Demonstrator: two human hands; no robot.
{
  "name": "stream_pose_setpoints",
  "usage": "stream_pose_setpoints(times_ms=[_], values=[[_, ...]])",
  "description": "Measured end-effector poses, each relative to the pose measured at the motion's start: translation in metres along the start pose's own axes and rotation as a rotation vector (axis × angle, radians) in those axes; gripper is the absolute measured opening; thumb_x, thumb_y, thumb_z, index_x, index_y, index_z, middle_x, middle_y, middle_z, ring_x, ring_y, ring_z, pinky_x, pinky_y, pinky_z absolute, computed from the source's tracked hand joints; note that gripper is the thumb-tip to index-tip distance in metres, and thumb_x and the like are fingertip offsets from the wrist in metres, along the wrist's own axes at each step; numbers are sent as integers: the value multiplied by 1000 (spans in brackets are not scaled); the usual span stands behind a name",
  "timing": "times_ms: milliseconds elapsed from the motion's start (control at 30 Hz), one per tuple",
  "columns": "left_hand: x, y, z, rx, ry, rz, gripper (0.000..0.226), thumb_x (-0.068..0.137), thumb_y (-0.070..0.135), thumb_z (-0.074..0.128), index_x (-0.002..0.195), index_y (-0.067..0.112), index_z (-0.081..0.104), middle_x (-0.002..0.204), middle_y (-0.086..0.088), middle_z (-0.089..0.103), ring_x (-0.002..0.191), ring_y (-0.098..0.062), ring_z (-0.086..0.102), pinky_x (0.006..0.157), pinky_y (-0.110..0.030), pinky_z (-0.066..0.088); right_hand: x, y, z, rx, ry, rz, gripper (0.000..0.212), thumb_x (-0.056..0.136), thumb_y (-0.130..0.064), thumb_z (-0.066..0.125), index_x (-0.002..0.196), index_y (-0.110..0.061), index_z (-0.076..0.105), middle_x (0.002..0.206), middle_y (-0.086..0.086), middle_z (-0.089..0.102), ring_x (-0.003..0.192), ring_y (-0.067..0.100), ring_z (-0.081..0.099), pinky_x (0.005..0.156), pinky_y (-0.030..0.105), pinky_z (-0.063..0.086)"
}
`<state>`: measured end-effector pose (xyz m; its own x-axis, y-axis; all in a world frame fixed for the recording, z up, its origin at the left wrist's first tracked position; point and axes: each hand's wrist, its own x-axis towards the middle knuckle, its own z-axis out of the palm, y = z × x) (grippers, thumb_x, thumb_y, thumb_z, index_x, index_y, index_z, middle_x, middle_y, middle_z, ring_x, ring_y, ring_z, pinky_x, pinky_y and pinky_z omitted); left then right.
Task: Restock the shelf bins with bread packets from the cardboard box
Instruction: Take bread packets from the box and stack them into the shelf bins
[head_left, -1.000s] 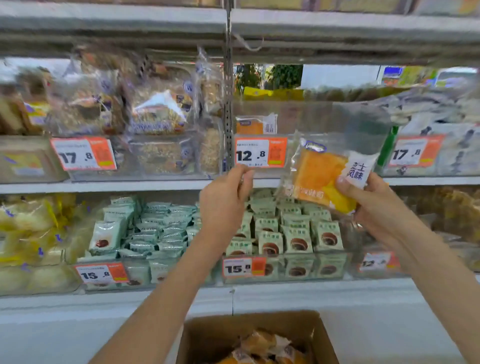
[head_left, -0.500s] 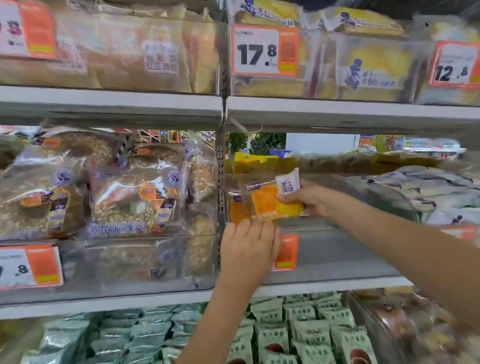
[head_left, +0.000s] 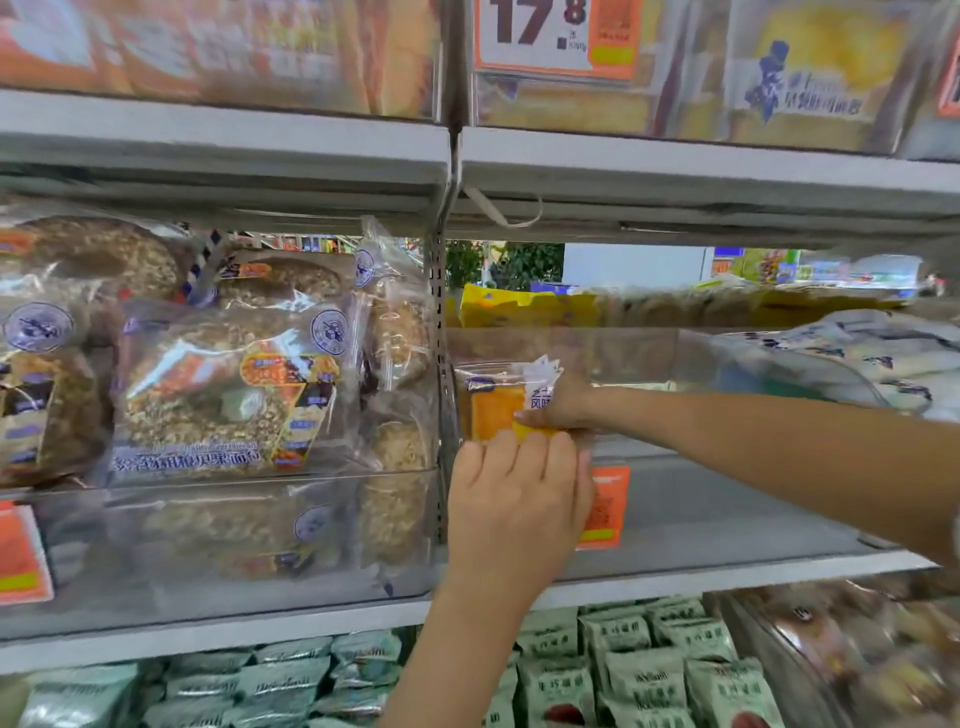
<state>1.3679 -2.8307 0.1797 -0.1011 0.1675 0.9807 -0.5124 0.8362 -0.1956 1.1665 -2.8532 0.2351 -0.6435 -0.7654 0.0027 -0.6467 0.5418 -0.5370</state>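
Blurred shelf (head_left: 675, 577), clear bin (head_left: 727, 519), right hand (head_left: 563, 402) pinching bread packet (head_left: 496, 408), left hand (head_left: 517, 499) fingers half-curled on bin front, hiding price tag (head_left: 605, 506)

The left hand (head_left: 519, 499) is raised with its back toward the camera, fingers together and fairly straight, pointing up, and its bare forearm rises from the near bottom edge. The right hand (head_left: 558, 408) is farther in, just above the left fingertips, fingers curled in a pinch, its forearm stretching in from the right.

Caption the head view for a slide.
Right hand sets orange bread packet into clear plastic bin; left hand rests on its front.
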Motion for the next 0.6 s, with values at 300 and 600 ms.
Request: stream_pose_setpoints(times_ms=[300, 600], values=[[0, 2, -2, -5, -24, -11, 38, 97, 27, 37, 68, 15, 59, 60, -1, 53, 57, -22, 48, 60, -32, 25, 2, -4, 5, 51, -115, 191, 57, 79, -50, 69, 116, -10, 54, 112, 11, 63, 84, 20, 63, 62, 28, 55], [4, -3, -8, -26, -121, 18, 32, 97, 26, 40, 73, 13, 58, 63, -3, 52, 58, -22, 45, 59, -32, 23, -85, -26, -40, -76, 587, -264, 33, 89, -18, 59, 115, -5, 43, 99, 14, 61, 88, 31, 58, 64, 32, 39]])
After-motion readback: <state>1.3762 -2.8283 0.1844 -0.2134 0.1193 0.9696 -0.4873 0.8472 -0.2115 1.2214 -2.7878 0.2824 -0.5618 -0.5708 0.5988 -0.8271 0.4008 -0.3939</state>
